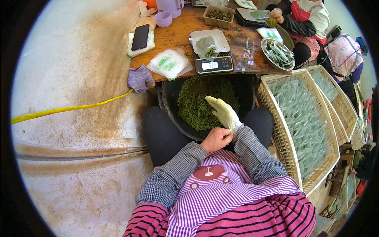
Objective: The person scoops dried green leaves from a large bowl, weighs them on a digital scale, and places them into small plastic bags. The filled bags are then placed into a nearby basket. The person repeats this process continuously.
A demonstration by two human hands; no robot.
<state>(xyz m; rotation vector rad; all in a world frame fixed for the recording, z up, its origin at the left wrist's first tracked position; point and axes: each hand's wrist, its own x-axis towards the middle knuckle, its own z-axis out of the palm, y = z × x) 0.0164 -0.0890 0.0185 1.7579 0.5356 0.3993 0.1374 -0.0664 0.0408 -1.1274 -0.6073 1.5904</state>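
Observation:
My bare left hand (216, 139) is closed on the cuff of a pale cream glove (233, 125), at my right wrist. The glove is on my right hand (224, 111), whose fingers stretch out with nothing in them. Both hands hover over the near side of a black tub (167, 103) between my knees. Inside it lies a heap of small green leafy bits (195, 104). Checked sleeves cover both my forearms.
On the wooden table (179, 33) are a digital scale (214, 65) bearing a partly filled bag (206, 46), a stack of plastic bags (169, 64) and a phone (141, 37). A purple glove (140, 79) hangs at its corner. Crates (282, 158) of filled bags stand right. A co-worker (312, 23) sits far right.

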